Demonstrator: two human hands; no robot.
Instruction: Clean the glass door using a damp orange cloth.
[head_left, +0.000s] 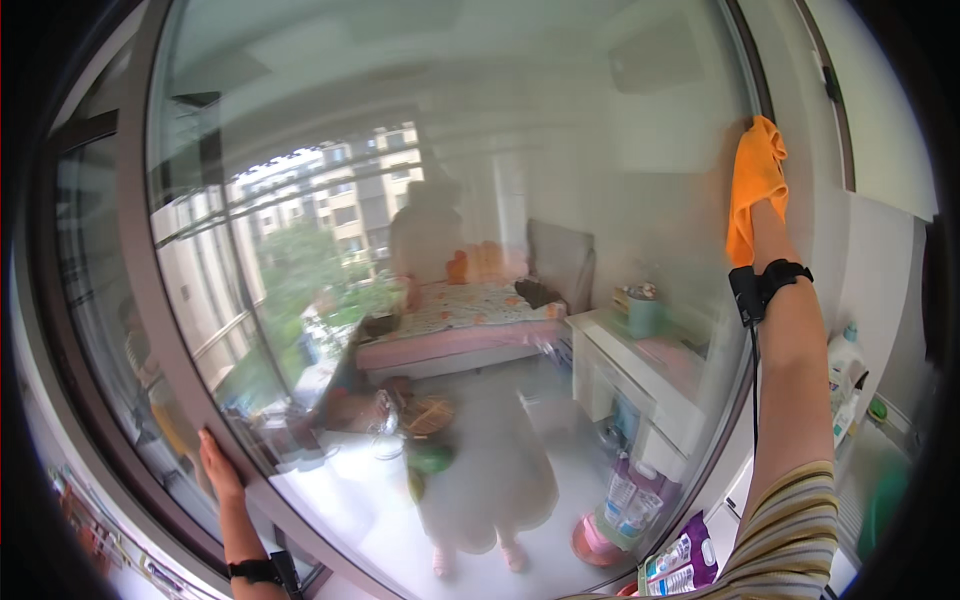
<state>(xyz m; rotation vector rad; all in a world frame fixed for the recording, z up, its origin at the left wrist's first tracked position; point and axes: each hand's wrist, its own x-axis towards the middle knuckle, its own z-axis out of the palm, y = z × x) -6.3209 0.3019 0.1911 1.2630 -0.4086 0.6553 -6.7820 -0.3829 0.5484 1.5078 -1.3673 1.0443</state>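
Note:
A large glass pane (480, 225) in a dark metal frame stands before me. High at its right edge, my right hand (763, 214) holds an orange cloth (761, 161) against the glass beside the frame; the cloth hides most of its fingers. At lower left, my left hand (219, 466) rests on the upright metal door frame (176, 360), holding nothing that I can see. Black straps with small devices sit on both wrists, and a black cable runs along the right forearm.
Through the glass show a bed (465, 330) and a white desk (637, 375), overlaid with reflections. A purple-and-white bag (686, 559) stands low at the right. Bottles (844, 360) stand beyond my right arm. A second framed panel lies at left.

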